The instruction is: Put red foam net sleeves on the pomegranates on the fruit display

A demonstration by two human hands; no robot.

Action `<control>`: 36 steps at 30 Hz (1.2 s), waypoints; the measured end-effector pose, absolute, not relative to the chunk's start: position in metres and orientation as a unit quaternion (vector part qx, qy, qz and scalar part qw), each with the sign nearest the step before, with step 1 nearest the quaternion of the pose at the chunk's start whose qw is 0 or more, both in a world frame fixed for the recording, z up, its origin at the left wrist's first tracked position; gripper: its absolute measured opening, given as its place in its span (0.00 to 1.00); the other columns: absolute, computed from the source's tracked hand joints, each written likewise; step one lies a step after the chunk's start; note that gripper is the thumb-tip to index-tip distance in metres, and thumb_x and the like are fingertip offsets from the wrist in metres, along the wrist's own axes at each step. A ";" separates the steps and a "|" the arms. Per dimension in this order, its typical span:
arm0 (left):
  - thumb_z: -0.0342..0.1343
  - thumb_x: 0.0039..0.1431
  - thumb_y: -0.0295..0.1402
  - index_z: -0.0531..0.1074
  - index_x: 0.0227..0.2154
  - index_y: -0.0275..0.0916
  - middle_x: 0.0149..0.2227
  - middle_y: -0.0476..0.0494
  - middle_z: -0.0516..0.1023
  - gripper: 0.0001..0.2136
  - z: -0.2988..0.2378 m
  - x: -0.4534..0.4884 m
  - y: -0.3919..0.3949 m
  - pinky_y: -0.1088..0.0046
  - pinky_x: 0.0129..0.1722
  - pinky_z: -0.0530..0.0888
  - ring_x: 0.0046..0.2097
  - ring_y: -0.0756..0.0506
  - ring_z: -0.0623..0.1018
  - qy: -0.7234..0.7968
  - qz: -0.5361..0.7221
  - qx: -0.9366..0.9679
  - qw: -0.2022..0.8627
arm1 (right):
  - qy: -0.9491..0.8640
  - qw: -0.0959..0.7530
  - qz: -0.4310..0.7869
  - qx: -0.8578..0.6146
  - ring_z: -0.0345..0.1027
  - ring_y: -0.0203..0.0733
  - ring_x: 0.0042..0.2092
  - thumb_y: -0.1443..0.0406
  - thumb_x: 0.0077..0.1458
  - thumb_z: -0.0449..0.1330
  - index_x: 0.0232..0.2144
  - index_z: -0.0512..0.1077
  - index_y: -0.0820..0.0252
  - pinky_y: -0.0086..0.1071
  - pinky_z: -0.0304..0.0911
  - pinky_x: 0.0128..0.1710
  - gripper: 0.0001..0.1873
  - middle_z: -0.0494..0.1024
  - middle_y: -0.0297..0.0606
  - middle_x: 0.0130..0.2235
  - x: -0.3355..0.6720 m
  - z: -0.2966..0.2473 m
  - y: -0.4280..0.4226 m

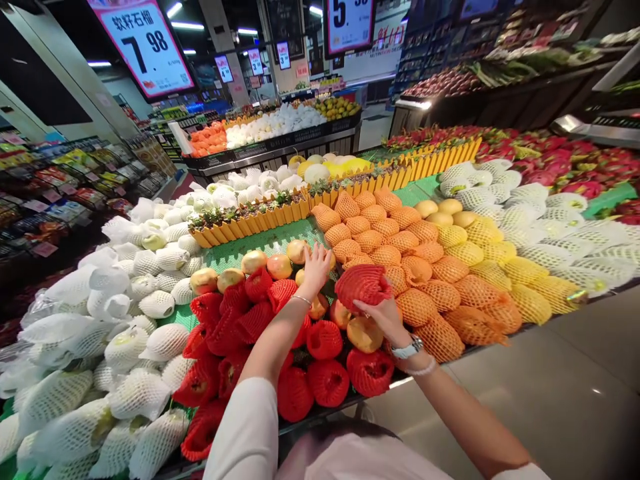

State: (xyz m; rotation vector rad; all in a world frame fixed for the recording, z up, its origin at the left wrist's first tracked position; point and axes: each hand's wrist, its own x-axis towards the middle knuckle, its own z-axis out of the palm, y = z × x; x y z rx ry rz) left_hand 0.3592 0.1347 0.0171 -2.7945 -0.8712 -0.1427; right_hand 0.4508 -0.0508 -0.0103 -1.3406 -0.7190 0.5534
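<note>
"What stands around our hands?"

"We are leaning over the edge of a fruit stand (525, 327). Red-netted fruit (325, 383) crowds the near side, with orange-netted fruit (420, 287) to the right and yellow-netted fruit (530, 300) beyond it. White-netted fruit (150, 340) is piled on the left. Further back, a yellow picket planter (250, 223) and a green mat (265, 243) sit behind the fruit, and dragon fruit (565, 173) lies at the far right."

"And our hands?"

"Our right hand (380, 317) grips a red foam net sleeve (363, 285) from below, its fingers gathered against the mesh. We cannot make out the thumb clearly. Our left hand (315, 267) is open with the fingers spread and pointing away from us, close above some bare fruit (279, 267)."

"Where is the sleeve, and which way does it lie?"

"It is held up just above a bare yellow-red fruit (365, 335), between the red-netted and orange-netted rows. Its long axis runs roughly level across our view, dipping slightly at the left. We cannot tell which way its open end faces. Nothing stands between it and us."
</note>
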 end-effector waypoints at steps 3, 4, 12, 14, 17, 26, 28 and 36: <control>0.63 0.52 0.30 0.60 0.62 0.40 0.64 0.29 0.63 0.33 0.008 0.364 0.157 0.34 0.64 0.47 0.67 0.28 0.59 -0.274 -0.043 -0.954 0.116 | -0.349 0.665 0.219 -0.622 0.63 0.58 0.61 0.50 0.31 0.74 0.57 0.57 0.61 0.55 0.56 0.63 0.54 0.66 0.55 0.60 0.458 -0.016 -0.023; 0.63 0.52 0.31 0.61 0.61 0.42 0.62 0.30 0.65 0.33 0.007 0.364 0.164 0.33 0.63 0.47 0.64 0.29 0.64 -0.270 -0.043 -0.955 0.119 | -0.366 0.656 0.203 -0.628 0.62 0.58 0.61 0.50 0.31 0.73 0.56 0.57 0.61 0.55 0.55 0.64 0.53 0.66 0.55 0.59 0.459 -0.018 -0.014; 0.62 0.52 0.30 0.58 0.62 0.46 0.66 0.30 0.58 0.34 0.018 0.358 0.214 0.33 0.61 0.53 0.60 0.30 0.67 -0.313 -0.079 -0.938 0.126 | -0.587 0.464 0.056 -0.661 0.62 0.52 0.59 0.55 0.45 0.68 0.59 0.54 0.57 0.48 0.61 0.61 0.44 0.64 0.48 0.57 0.462 -0.023 0.026; 0.62 0.52 0.30 0.60 0.61 0.46 0.65 0.31 0.60 0.33 0.018 0.349 0.227 0.30 0.60 0.51 0.58 0.30 0.68 -0.342 -0.079 -0.928 0.123 | -0.626 0.385 0.035 -0.677 0.63 0.53 0.58 0.57 0.46 0.67 0.60 0.53 0.58 0.47 0.64 0.57 0.43 0.62 0.49 0.58 0.462 -0.023 0.035; 0.62 0.53 0.34 0.61 0.60 0.42 0.60 0.30 0.65 0.30 0.016 0.334 0.241 0.28 0.59 0.48 0.55 0.31 0.72 -0.372 -0.075 -0.918 0.116 | -0.639 0.322 0.023 -0.698 0.63 0.57 0.57 0.58 0.46 0.67 0.59 0.56 0.62 0.49 0.63 0.56 0.42 0.63 0.52 0.58 0.462 -0.022 0.047; 0.60 0.57 0.39 0.59 0.62 0.44 0.61 0.33 0.65 0.31 0.014 0.321 0.234 0.34 0.63 0.49 0.59 0.31 0.67 -0.321 -0.075 -0.941 0.084 | -0.684 0.227 0.050 -0.691 0.57 0.65 0.62 0.45 0.46 0.64 0.60 0.59 0.70 0.53 0.49 0.63 0.48 0.69 0.59 0.57 0.475 -0.039 0.043; 0.59 0.57 0.41 0.60 0.62 0.45 0.62 0.35 0.65 0.30 0.014 0.319 0.230 0.37 0.64 0.49 0.60 0.32 0.67 -0.310 -0.078 -0.945 0.074 | -0.677 0.217 0.034 -0.702 0.44 0.69 0.68 0.41 0.47 0.62 0.63 0.55 0.73 0.57 0.43 0.66 0.54 0.60 0.64 0.63 0.476 -0.047 0.042; 0.53 0.62 0.39 0.58 0.63 0.42 0.67 0.31 0.54 0.27 0.039 0.296 0.251 0.40 0.64 0.52 0.68 0.30 0.54 -0.474 -0.136 -0.870 0.015 | -0.670 0.223 0.124 -0.697 0.42 0.68 0.70 0.38 0.44 0.61 0.66 0.51 0.72 0.60 0.43 0.66 0.59 0.52 0.64 0.68 0.489 -0.040 0.048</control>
